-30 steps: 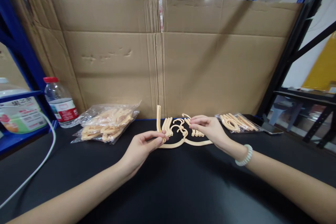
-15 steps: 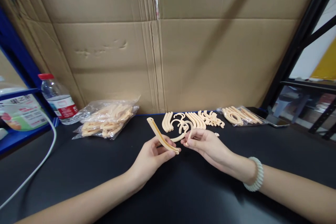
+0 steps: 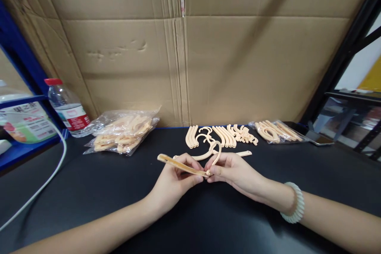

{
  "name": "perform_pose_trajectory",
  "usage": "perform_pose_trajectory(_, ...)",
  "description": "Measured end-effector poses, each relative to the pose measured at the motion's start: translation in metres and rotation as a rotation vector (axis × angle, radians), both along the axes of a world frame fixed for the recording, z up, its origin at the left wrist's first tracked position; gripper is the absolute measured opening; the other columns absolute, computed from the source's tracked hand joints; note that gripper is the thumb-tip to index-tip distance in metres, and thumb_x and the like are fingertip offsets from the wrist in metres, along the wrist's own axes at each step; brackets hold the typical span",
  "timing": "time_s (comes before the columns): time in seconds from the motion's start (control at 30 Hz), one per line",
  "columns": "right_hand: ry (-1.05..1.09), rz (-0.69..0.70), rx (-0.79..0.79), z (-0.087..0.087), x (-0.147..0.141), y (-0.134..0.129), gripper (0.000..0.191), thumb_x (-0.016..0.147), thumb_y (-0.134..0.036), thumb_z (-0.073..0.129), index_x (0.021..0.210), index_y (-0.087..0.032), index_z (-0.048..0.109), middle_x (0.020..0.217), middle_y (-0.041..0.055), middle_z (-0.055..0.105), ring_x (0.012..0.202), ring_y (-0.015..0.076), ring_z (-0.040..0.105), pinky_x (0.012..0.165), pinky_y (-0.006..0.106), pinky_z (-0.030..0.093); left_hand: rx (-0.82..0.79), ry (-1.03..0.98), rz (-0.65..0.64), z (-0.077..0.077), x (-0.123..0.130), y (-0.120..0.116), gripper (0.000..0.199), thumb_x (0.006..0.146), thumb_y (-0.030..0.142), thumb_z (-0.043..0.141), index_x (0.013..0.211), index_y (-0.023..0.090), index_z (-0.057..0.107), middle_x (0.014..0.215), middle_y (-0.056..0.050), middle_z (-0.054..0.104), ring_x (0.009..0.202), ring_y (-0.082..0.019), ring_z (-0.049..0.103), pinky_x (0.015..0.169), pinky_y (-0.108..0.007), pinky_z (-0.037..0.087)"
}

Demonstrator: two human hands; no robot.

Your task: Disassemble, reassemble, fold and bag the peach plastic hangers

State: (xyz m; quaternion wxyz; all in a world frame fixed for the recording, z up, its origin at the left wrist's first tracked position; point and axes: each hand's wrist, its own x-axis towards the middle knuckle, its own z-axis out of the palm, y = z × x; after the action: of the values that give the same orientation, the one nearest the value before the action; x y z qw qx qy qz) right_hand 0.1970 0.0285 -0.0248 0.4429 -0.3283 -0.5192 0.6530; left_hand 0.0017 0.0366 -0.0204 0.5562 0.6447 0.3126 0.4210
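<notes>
My left hand (image 3: 174, 178) is closed around a beige plastic hanger arm (image 3: 170, 161), a slightly curved strip with a groove along it. Between the thumb and fingers of my right hand (image 3: 238, 172) is a beige curved hanger hook (image 3: 220, 151). The hook's lower end meets the right end of the arm, but whether they are joined I cannot tell. Just behind my hands lies another hanger (image 3: 245, 153) with spread arms, partly covered by my fingers.
Loose hanger arms (image 3: 192, 137), hooks (image 3: 204, 130) and small curved pieces (image 3: 242, 134) lie at the back. Plastic bags of parts (image 3: 122, 133) (image 3: 279, 131) flank them. A bottle (image 3: 68, 107) and a white cable (image 3: 50, 182) are left. Cardboard (image 3: 119, 47) stands behind.
The arm in my left hand has tilted down closer to level. My hands have come together, bringing its end against the hook's lower end. The camera view has shifted slightly.
</notes>
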Motion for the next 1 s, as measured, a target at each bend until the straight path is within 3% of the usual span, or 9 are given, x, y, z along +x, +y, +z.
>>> perform_pose_trajectory(0.2, -0.016, 0.036, -0.035, 0.003, 0.001, -0.001, 0.030, 0.071, -0.035, 0.081, 0.083, -0.013, 0.065, 0.084, 0.0054, 0.070, 0.079, 0.0149, 0.068, 0.078, 0.031, 0.054, 0.070, 0.056, 0.053, -0.001, -0.001, -0.001, 0.022, 0.072, 0.029, 0.078, 0.073, 0.018, 0.060, 0.076, -0.001, 0.064, 0.077, -0.019, 0.064, 0.074, -0.033, 0.051)
perform_pose_trajectory(0.4, 0.024, 0.049, -0.013, 0.001, 0.000, -0.001, 0.030, 0.070, -0.036, 0.081, 0.076, -0.014, 0.061, 0.074, 0.0028, 0.069, 0.070, 0.0129, 0.067, 0.072, 0.029, 0.053, 0.121, 0.107, 0.080, -0.002, -0.001, -0.002, 0.022, 0.072, 0.030, 0.078, 0.071, 0.018, 0.060, 0.076, -0.002, 0.064, 0.075, -0.020, 0.064, 0.071, -0.033, 0.052)
perform_pose_trajectory(1.0, -0.076, -0.023, 0.076, -0.005, -0.007, 0.000, 0.029, 0.065, -0.033, 0.082, 0.066, -0.017, 0.058, 0.059, -0.0006, 0.065, 0.060, 0.0137, 0.065, 0.061, 0.028, 0.052, 0.124, 0.126, 0.023, 0.003, 0.003, -0.014, 0.018, 0.076, 0.028, 0.073, 0.071, 0.020, 0.058, 0.079, -0.006, 0.071, 0.077, -0.025, 0.071, 0.073, -0.037, 0.056)
